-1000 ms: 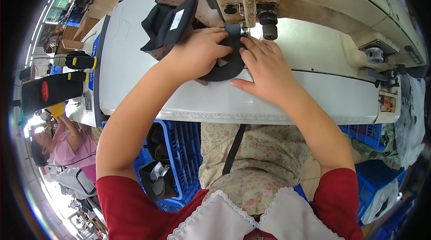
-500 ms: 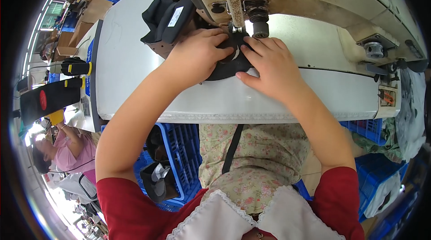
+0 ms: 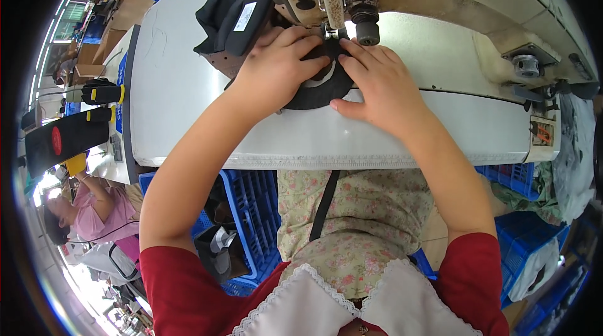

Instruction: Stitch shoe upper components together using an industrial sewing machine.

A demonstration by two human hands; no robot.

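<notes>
Overhead, white sewing table, crowded workshop.

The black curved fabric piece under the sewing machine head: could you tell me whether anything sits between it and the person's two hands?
Nothing visible does. The left hand and right hand both press directly on the black curved fabric piece, fingertips meeting beside the presser foot.
</notes>
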